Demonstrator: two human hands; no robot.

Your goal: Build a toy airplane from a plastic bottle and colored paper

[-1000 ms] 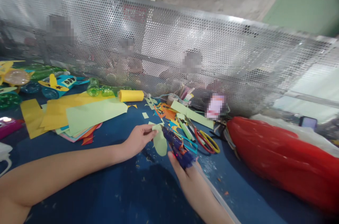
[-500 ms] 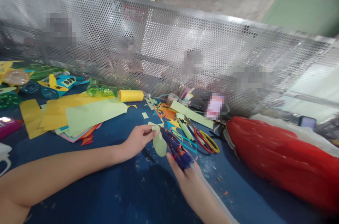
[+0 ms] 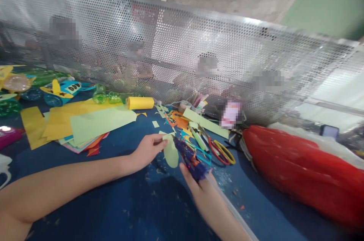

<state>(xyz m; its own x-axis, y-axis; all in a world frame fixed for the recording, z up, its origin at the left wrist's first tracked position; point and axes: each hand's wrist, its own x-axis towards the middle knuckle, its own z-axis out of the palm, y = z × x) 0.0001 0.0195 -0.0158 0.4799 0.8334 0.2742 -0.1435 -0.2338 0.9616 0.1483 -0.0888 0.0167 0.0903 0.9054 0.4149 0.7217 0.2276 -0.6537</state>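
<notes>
My left hand [image 3: 148,150] pinches the top of a pale green paper cut-out [image 3: 171,153] and holds it just above the blue table [image 3: 136,207]. My right hand [image 3: 203,191] grips a dark blue glue gun [image 3: 190,158], with a glue stick poking out of its back. The gun's nozzle touches the right edge of the cut-out.
A stack of yellow and green paper sheets [image 3: 82,121] lies to the left, with a yellow roll [image 3: 140,102] and green bottles [image 3: 108,96] behind. Red-and-yellow scissors [image 3: 222,152] and paper scraps lie right of the hands. A red bag [image 3: 301,172] fills the right. A perforated metal screen [image 3: 182,51] backs the table.
The hands, the glue gun and the cut-out have barely shifted; the nozzle stays at the cut-out's edge.
</notes>
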